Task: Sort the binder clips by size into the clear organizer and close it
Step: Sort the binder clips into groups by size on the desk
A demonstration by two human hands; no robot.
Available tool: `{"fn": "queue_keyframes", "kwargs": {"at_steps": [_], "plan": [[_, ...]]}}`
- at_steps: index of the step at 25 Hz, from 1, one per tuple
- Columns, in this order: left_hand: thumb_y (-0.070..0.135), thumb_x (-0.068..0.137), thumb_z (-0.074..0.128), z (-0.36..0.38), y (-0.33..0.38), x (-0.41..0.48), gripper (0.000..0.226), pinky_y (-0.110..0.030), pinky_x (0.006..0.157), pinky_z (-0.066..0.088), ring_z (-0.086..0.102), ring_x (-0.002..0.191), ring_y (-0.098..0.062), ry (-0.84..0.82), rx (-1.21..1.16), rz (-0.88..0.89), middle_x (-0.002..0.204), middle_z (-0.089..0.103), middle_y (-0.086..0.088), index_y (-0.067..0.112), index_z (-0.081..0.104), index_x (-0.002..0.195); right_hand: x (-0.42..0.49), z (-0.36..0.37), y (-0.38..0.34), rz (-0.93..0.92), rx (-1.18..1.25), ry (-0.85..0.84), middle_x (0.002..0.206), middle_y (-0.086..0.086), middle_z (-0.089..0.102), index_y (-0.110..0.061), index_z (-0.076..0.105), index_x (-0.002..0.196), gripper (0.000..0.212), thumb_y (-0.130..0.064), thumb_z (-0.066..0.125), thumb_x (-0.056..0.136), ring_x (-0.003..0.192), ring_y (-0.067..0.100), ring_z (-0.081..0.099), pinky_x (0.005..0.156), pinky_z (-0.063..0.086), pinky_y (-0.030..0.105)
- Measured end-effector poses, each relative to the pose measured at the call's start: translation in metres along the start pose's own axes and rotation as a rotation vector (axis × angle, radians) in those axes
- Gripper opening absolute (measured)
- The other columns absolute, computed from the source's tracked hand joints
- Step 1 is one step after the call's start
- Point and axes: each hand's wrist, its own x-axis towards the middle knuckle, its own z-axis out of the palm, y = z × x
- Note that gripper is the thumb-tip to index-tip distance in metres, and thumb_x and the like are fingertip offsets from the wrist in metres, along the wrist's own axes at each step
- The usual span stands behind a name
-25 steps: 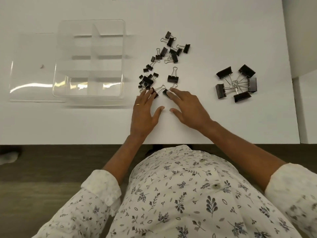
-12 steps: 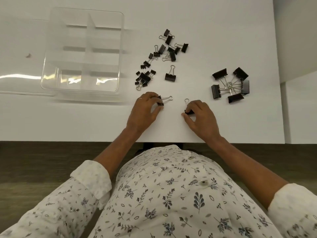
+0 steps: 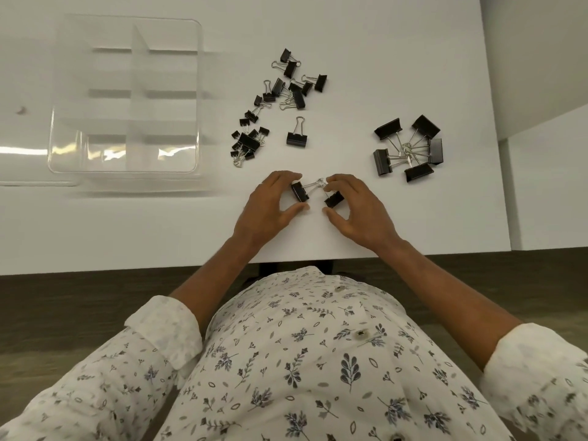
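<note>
The clear organizer (image 3: 127, 100) stands open at the table's (image 3: 397, 43) far left, its lid (image 3: 28, 160) flat beside it. All the clips lie outside it: a mixed scatter (image 3: 280, 100), a lone clip (image 3: 297, 138) and five large clips (image 3: 409, 151) to the right. Our left hand (image 3: 270, 205) curls its fingers and thumb around one medium clip (image 3: 300, 191), and our right hand (image 3: 356, 208) does the same with a second medium clip (image 3: 334, 199). Half a second ago the two held clips were apart; now their wire handles meet between our hands.
</note>
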Motion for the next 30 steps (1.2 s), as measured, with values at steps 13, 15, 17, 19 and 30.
{"fn": "queue_keyframes", "kwargs": {"at_steps": [13,15,17,19,30], "plan": [[0.029,0.103,0.058,-0.025,-0.029,0.030,0.061,-0.032,0.121,0.030,0.033,0.149,-0.027,0.276,0.152,-0.275,0.160,0.039,-0.013,0.005,0.038,0.155,0.115,0.011,-0.018,-0.166,-0.344,-0.177,0.153,0.012,0.043,-0.019,0.047,0.148,0.074,0.014,0.053,0.082,0.133,0.035,0.046,0.094,0.052,0.043],[0.018,0.101,0.057,-0.029,-0.032,0.038,0.057,-0.042,0.118,0.038,0.038,0.143,-0.032,0.241,0.202,-0.273,0.156,0.042,-0.014,0.004,0.038,0.154,0.117,0.012,-0.015,-0.180,-0.356,-0.153,0.143,0.010,0.052,-0.015,0.061,0.133,0.049,0.003,0.059,0.088,0.121,0.036,0.053,0.085,0.055,0.047],[0.010,0.098,0.058,-0.032,-0.033,0.044,0.054,-0.048,0.108,0.045,0.045,0.134,-0.035,0.200,0.277,-0.250,0.151,0.046,-0.014,0.005,0.043,0.150,0.111,0.007,-0.011,-0.134,-0.291,-0.089,0.130,0.006,0.056,-0.013,0.066,0.115,0.024,-0.011,0.063,0.092,0.107,0.031,0.056,0.073,0.057,0.045],[0.008,0.097,0.059,-0.033,-0.032,0.047,0.050,-0.049,0.102,0.048,0.048,0.129,-0.036,0.187,0.324,-0.244,0.147,0.049,-0.012,0.007,0.049,0.146,0.107,-0.005,-0.005,-0.051,-0.239,-0.040,0.117,0.003,0.059,-0.013,0.063,0.104,0.013,-0.021,0.065,0.093,0.099,0.027,0.056,0.069,0.054,0.041],[0.006,0.097,0.062,-0.041,-0.035,0.056,0.041,-0.049,0.091,0.055,0.053,0.123,-0.035,0.144,0.351,-0.164,0.140,0.052,-0.012,0.015,0.061,0.137,0.086,-0.043,0.015,0.316,0.428,0.261,0.106,0.005,0.069,-0.012,0.070,0.113,0.020,-0.016,0.058,0.098,0.085,0.015,0.070,0.079,0.063,0.037]]}}
